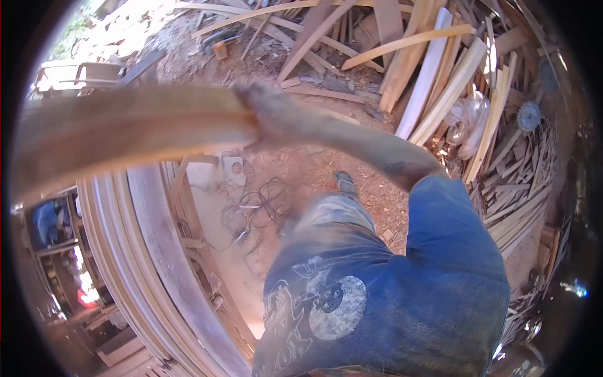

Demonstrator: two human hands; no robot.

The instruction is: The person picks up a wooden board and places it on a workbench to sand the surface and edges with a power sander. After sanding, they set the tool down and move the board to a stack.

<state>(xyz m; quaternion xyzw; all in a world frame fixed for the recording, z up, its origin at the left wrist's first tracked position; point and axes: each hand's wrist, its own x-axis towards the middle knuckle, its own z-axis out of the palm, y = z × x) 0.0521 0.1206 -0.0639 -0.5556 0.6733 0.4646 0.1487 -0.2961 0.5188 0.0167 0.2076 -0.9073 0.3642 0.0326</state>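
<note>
A thick wooden beam (pixel 138 122) stretches from the left edge of the view to the middle, blurred by motion. My right hand (pixel 267 116) is wrapped round its right-hand end, and my bare forearm reaches across from a blue sleeve. My left hand is not in view. Below the beam, long boards (pixel 157 232) lie side by side on the left.
Cables (pixel 254 210) lie tangled on the dusty floor (pixel 383 204) near my feet. Wood offcuts (pixel 402 56) are heaped at the top and right, beside a toothed disc (pixel 529 116) and a clear plastic bag (pixel 468 122). Shelving (pixel 56 248) stands at the left.
</note>
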